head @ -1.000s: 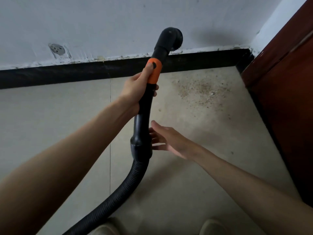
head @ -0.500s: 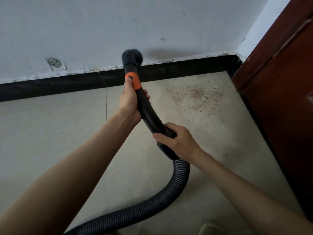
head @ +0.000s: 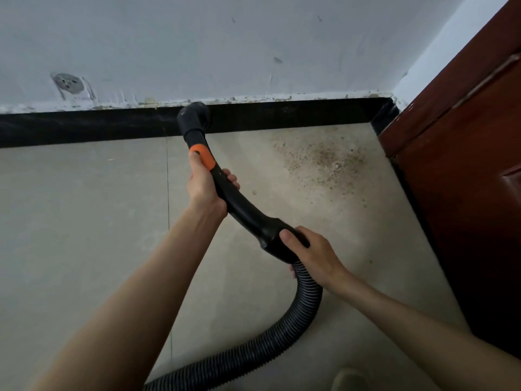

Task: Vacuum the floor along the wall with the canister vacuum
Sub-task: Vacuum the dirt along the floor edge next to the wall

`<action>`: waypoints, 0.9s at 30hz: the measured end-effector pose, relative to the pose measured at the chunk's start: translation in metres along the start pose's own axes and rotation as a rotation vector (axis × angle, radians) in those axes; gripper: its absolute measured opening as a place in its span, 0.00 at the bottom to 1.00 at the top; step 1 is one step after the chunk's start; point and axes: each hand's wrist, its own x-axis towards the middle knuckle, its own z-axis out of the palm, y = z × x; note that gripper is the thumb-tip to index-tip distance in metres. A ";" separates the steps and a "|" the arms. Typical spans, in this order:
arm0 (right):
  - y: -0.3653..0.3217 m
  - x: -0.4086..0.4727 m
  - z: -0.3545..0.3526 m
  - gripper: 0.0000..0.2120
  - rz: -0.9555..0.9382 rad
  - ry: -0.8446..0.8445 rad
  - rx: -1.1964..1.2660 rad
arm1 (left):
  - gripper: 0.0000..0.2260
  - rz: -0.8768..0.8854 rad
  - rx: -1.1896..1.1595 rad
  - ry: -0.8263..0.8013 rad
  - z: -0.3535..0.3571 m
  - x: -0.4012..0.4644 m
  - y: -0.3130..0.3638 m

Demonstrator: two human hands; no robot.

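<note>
left hand [head: 204, 183] fingers wrapped round the wand [head: 225, 190] just below its orange band, steering. right hand [head: 311, 253] fingers curled over the hose [head: 308, 297] cuff, likely supporting weight. nozzle [head: 194, 118] beyond left fingertips, at the baseboard [head: 84, 125]; dirt [head: 321, 162] lies right of them.

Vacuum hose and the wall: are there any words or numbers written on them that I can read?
None. No word, number, label or brand can be read anywhere in the head view.
The black vacuum handle, its orange band and the ribbed hose show no print.
The wall, the black baseboard and the brown door carry no writing.
The round fitting in the wall shows only small holes, no letters.
</note>
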 end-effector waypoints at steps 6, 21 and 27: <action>-0.017 0.003 -0.013 0.33 0.092 -0.221 0.053 | 0.23 -0.090 -0.041 -0.029 -0.003 -0.010 0.005; -0.015 0.028 -0.087 0.37 0.213 -0.582 0.250 | 0.24 0.062 0.123 0.067 0.083 -0.021 -0.020; 0.021 0.037 -0.083 0.33 0.151 -0.508 0.222 | 0.23 0.133 0.185 0.104 0.072 0.000 -0.051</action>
